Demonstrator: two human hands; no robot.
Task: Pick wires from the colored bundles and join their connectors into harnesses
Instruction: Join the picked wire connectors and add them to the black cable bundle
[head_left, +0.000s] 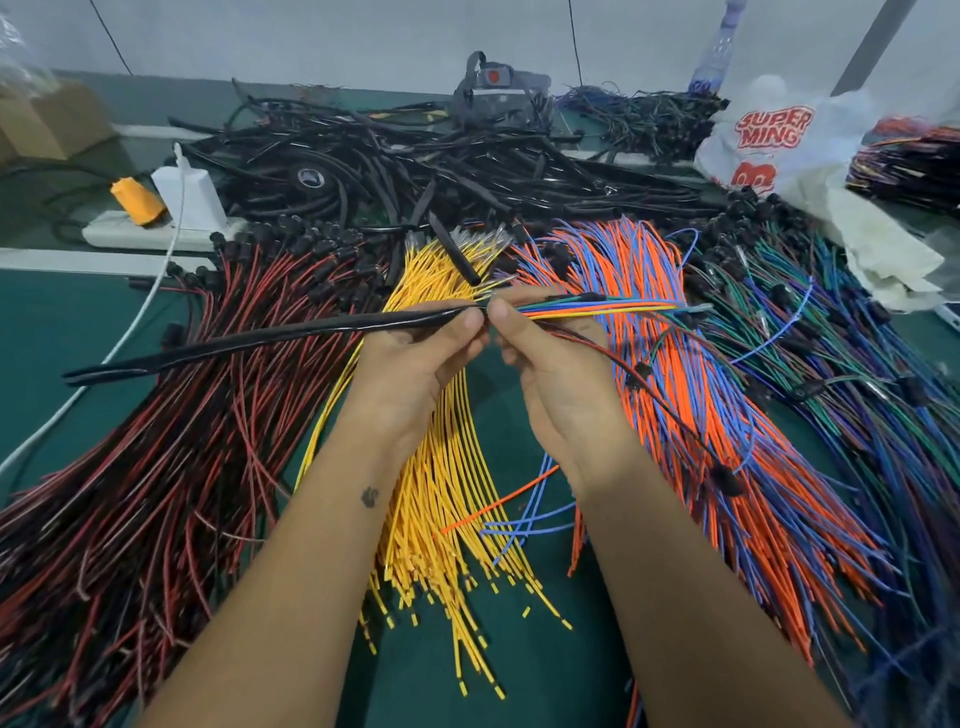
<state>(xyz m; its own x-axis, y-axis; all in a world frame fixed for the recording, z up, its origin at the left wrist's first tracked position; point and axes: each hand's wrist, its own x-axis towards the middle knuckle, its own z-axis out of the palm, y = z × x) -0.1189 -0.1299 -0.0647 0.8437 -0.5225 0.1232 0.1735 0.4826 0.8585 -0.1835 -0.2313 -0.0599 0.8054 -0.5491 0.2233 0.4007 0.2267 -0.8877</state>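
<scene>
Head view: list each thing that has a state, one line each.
Left hand: grips the black sleeve.
Right hand: pinches the gathered wires.
Black sleeve: held up, wires at its mouth.
Gathered wires: bunched, held.
Yellow bundle: loose on the mat.
Power strip: plugs inserted.

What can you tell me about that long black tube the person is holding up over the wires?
The black tube looks like soft, glossy, flattened sleeving. It runs from the left hand, which pinches its right end, down leftward over the red-and-black wires, its far end hanging free. At the pinched end a small group of colored wires meets its mouth, held by the right hand. Whether they run inside cannot be told.
</scene>
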